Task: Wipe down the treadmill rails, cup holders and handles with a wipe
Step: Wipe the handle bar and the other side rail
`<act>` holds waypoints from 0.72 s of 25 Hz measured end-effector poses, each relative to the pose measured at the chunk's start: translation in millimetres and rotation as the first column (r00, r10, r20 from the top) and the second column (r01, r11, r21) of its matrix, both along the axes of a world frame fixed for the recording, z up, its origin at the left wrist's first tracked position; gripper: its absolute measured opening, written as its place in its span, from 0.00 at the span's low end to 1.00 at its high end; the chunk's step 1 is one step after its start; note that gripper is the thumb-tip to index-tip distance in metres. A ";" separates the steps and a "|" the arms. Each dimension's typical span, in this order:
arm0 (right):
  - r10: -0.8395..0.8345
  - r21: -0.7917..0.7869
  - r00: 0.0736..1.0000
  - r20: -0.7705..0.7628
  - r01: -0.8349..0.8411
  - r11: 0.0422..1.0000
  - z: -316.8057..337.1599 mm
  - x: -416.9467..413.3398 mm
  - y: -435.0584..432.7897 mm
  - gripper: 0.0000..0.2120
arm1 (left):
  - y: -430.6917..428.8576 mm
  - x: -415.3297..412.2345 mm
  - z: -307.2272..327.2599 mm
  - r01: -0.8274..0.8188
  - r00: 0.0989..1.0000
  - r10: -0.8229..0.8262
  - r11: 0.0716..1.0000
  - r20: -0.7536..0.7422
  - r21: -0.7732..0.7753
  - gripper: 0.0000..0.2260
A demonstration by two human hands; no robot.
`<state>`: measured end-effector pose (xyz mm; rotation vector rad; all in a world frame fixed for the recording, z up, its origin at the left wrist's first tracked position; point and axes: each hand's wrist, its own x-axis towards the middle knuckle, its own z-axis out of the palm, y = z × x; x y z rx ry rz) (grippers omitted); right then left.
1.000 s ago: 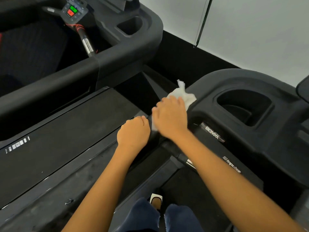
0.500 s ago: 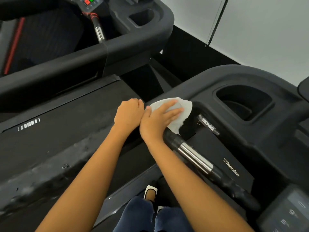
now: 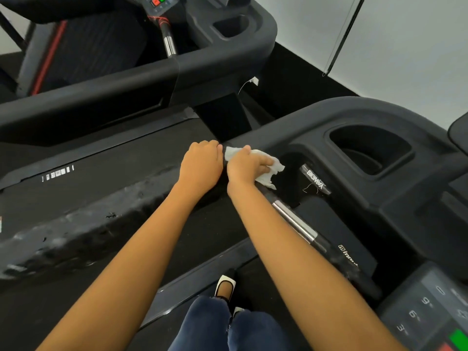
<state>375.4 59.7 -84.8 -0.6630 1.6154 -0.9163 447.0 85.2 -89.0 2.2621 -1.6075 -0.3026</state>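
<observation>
Wipe (image 3: 276, 169) now bunched in R hand (image 3: 244, 168) fingers, flat before; L hand (image 3: 201, 165) grips rail (image 3: 278, 133).

place: gym | evidence: two treadmills (image 3: 354, 117) side by side, console keypad (image 3: 430, 307), white wall (image 3: 405, 46)

Bright, even light; wide-angle bending and soft blur at edges.
</observation>
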 end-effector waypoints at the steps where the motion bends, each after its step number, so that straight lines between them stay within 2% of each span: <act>1: 0.060 -0.049 0.996 -0.067 -0.063 0.997 -0.4 -3.8 -2.6 0.33 | 6.5 2.6 -0.9 -0.018 1.000 0.018 1.000 0.009 -0.006 0.15; 3: 0.166 -0.178 0.924 -0.346 -0.238 0.955 -2.8 -23.0 -24.4 0.30 | 22.2 3.9 -3.8 -0.040 0.995 0.043 0.999 0.086 -0.033 0.17; 4: 0.219 -0.187 0.799 -0.560 -0.380 0.906 -7.5 -32.7 -36.6 0.30 | 29.4 2.9 -6.7 -0.038 0.993 0.043 0.998 0.106 -0.045 0.18; 5: 0.255 -0.139 0.632 -0.732 -0.505 0.852 -10.3 -37.5 -44.5 0.29 | 34.4 2.7 -11.0 -0.015 0.991 0.023 0.998 0.130 -0.066 0.19; 7: 0.227 -0.049 0.313 -0.922 -0.678 0.734 -13.6 -27.9 -38.4 0.25 | 40.1 2.7 -16.6 0.018 0.988 0.000 0.994 0.156 -0.111 0.19; 8: 0.174 -0.043 0.190 -0.966 -0.785 0.618 -14.7 -17.9 -25.5 0.23 | 41.8 5.0 -18.9 0.023 0.985 -0.001 0.992 0.170 -0.127 0.20; 9: 0.152 -0.074 0.167 -0.974 -0.873 0.482 -16.7 -9.1 -9.7 0.21 | 44.8 7.5 -20.8 0.018 0.983 0.007 0.990 0.181 -0.140 0.20; 11: 0.169 -0.183 0.232 -0.958 -0.948 0.262 -15.2 -12.1 4.3 0.20 | 51.6 12.5 -22.3 -0.030 0.981 0.058 0.988 0.185 -0.153 0.21; 13: 0.067 -0.155 0.167 -0.984 -0.976 0.155 -11.6 -36.1 -17.1 0.18 | 57.7 17.7 -22.8 -0.089 0.980 0.113 0.985 0.167 -0.144 0.20; 14: 0.014 -0.109 0.114 -0.993 -0.973 0.202 -15.3 -51.8 -41.2 0.17 | 59.4 18.5 -22.6 -0.099 0.980 0.121 0.986 0.159 -0.135 0.21; 15: -0.012 -0.067 0.067 -0.998 -0.939 0.337 -13.8 -68.8 -67.2 0.17 | 60.3 18.4 -21.9 -0.099 0.979 0.119 0.987 0.163 -0.129 0.21; 16: 0.019 -0.042 0.059 -0.998 -0.867 0.497 -10.4 -83.1 -87.3 0.18 | 60.5 17.7 -21.9 -0.095 0.978 0.116 0.987 0.172 -0.127 0.22; 17: 0.055 -0.052 0.114 -0.992 -0.765 0.642 -6.8 -89.9 -96.9 0.20 | 59.7 17.6 -21.7 -0.096 0.977 0.118 0.987 0.177 -0.128 0.22; 18: 0.087 -0.032 0.139 -0.987 -0.683 0.729 -1.4 -82.6 -97.2 0.21 | 57.5 19.7 -20.7 -0.102 0.978 0.122 0.987 0.170 -0.122 0.20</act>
